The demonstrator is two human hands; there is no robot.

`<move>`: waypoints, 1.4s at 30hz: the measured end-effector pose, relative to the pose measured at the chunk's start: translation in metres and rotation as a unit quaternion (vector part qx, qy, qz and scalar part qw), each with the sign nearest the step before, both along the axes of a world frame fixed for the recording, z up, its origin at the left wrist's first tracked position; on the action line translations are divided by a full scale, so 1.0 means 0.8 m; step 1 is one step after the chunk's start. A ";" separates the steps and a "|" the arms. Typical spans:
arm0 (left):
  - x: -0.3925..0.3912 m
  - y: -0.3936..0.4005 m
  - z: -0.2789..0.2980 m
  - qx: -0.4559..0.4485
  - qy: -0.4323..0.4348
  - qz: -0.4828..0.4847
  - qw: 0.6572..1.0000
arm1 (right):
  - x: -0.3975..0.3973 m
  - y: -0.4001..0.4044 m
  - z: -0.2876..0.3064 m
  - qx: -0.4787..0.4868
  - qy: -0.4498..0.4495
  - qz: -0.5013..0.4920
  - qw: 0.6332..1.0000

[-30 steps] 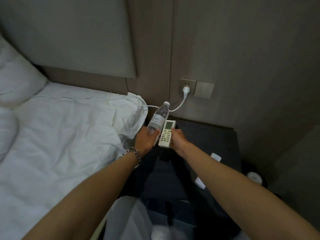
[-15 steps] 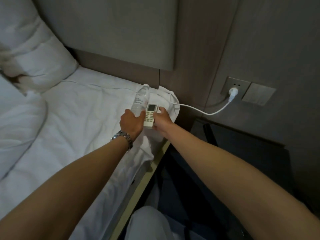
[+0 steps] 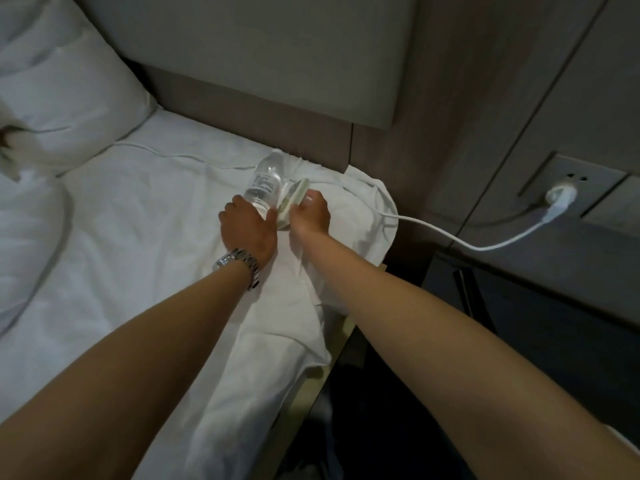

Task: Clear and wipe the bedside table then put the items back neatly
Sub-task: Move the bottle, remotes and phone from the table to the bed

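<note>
Two bare forearms reach forward over the white bed sheet (image 3: 145, 244); one metal watch (image 3: 239, 263) sits on the left wrist. The left hand (image 3: 247, 230) has its fingers curled around the base of one clear water bottle (image 3: 265, 183), which lies low on the sheet. Just beside it, the right hand (image 3: 310, 214) grips one white remote control (image 3: 292, 199) with bent fingers. Further away, one white cable (image 3: 450, 235) runs to one plug (image 3: 557, 199) in the wall socket. One pillow (image 3: 69, 95) lies far left.
</note>
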State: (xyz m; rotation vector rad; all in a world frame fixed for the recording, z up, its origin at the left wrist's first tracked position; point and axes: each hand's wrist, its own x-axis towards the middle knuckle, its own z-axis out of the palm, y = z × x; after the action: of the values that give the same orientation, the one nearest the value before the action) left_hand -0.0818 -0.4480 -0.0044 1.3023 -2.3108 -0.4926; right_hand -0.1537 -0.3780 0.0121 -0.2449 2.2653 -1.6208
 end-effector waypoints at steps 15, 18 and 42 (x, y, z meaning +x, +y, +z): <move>-0.015 0.016 0.019 -0.163 -0.037 -0.091 0.982 | 0.012 0.033 0.011 0.287 0.136 0.114 0.941; -0.009 0.037 0.038 -0.158 -0.023 -0.116 0.980 | 0.016 0.071 0.033 0.277 0.108 0.123 0.947; -0.092 0.414 -0.035 0.083 -0.229 -0.469 0.849 | 0.025 0.541 0.007 0.543 -0.113 0.049 0.831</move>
State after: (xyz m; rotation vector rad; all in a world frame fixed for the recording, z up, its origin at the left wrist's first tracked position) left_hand -0.1553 -0.1169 -0.0326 0.2291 -3.3078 -0.7382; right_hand -0.1339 0.0552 0.0176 0.1236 2.5110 -0.1126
